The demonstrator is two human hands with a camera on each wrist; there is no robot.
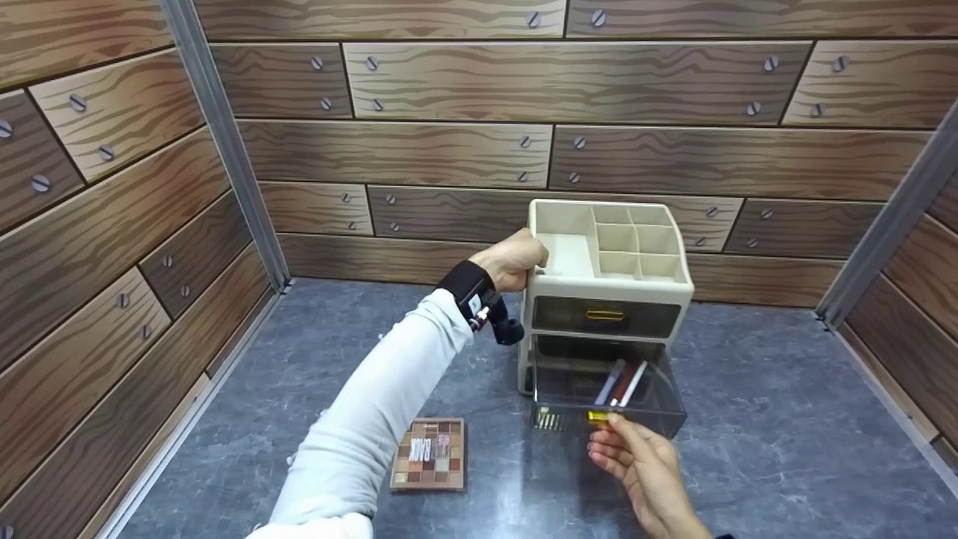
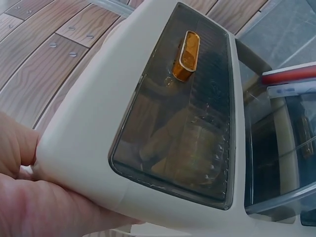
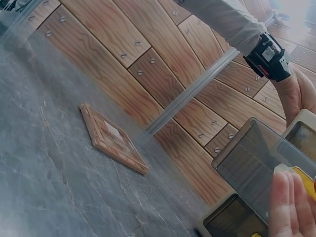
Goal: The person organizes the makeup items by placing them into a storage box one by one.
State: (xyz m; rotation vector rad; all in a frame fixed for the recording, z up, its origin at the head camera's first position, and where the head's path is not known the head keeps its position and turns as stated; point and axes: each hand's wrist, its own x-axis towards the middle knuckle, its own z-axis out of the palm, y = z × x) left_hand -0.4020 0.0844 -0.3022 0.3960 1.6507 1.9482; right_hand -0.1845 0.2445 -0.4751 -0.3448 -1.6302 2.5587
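Observation:
A cream cosmetics organizer (image 1: 608,287) stands upright with a divided open top. My left hand (image 1: 513,260) grips its upper left rim, the thumb and fingers on either side of the wall in the left wrist view. The upper smoky drawer (image 2: 173,128) is closed and has a gold handle (image 2: 188,53). Below it, a clear drawer (image 1: 565,378) is pulled out, with several slim pens (image 1: 621,383) lying inside. My right hand (image 1: 644,464) pinches this drawer's gold handle (image 1: 599,417) between thumb and fingers. A small gold-and-clear item (image 1: 550,419) shows at the drawer's left front.
An eyeshadow palette (image 1: 429,455) lies flat on the grey marbled surface (image 1: 314,374), left of the organizer. Wood-patterned panels (image 1: 449,82) rise at the back and sides. Another closed drawer (image 3: 234,217) is under the pulled-out one in the right wrist view.

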